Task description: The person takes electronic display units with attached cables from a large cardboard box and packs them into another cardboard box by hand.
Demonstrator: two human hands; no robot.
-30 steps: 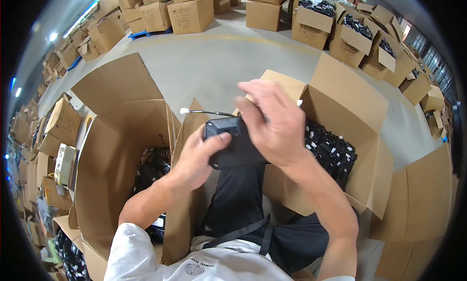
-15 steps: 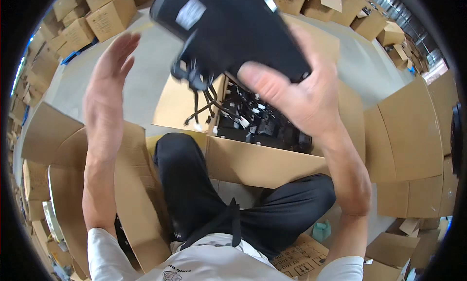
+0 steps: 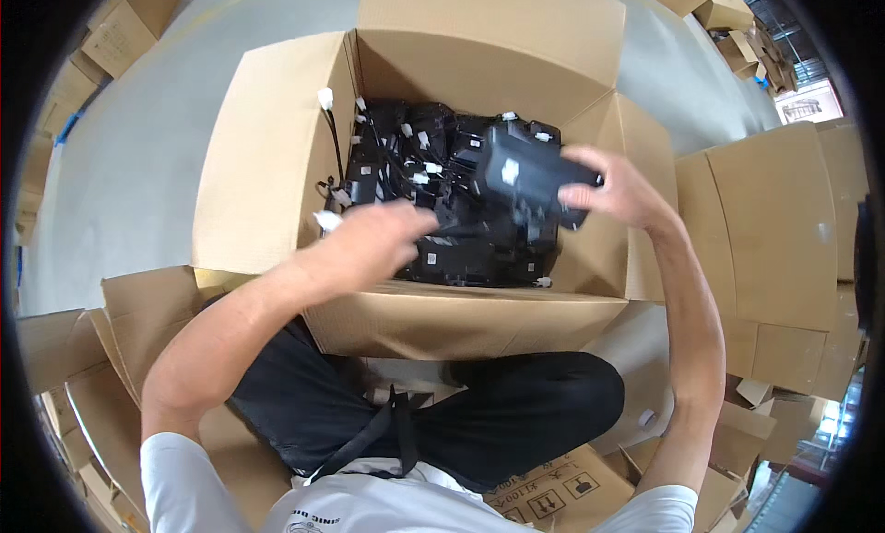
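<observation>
An open cardboard box stands in front of my knees, filled with black plastic parts that have dark cables and white connectors. My right hand grips one end of a black plastic housing with a white label, its thumb on the near side. That housing is above the right part of the heap; blur hides whether it touches the parts below. Over the box's near left side, my left hand is smeared by motion, its fingers close to the parts. A white connector on a black cable sticks up at the left wall.
More open cardboard boxes stand at my left and right. Stacked cartons line the far left. A printed cardboard sheet lies by my right leg. The box's flaps are folded outward.
The black plastic housing has gone from high in front of me down into the box, held by my right hand. My left hand has moved from the left to above the parts.
</observation>
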